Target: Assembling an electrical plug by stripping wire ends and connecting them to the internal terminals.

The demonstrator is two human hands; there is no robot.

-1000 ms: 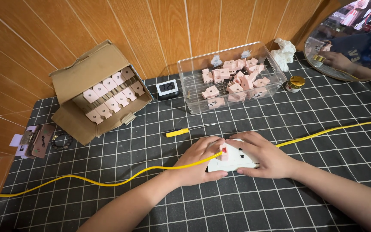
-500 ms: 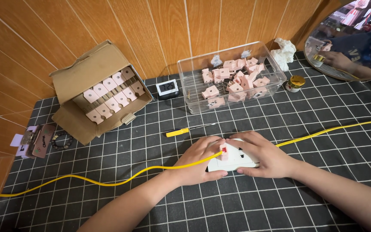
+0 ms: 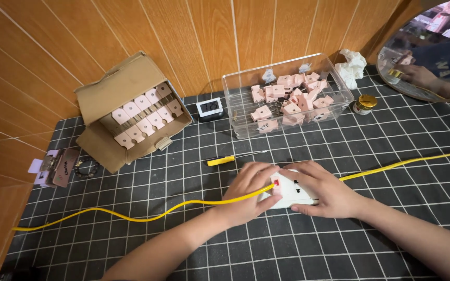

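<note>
A white power socket block with a red switch lies on the black grid mat. My left hand grips its left end, and my right hand covers its right side. A yellow cable runs from the left across my left hand to the block. Another stretch of yellow cable leads off to the right edge. A yellow-handled screwdriver lies just beyond my hands.
An open cardboard box of pink parts sits at the back left. A clear plastic bin with several pink parts stands at the back centre, a small digital clock beside it. A small jar, crumpled tissue and mirror are at right.
</note>
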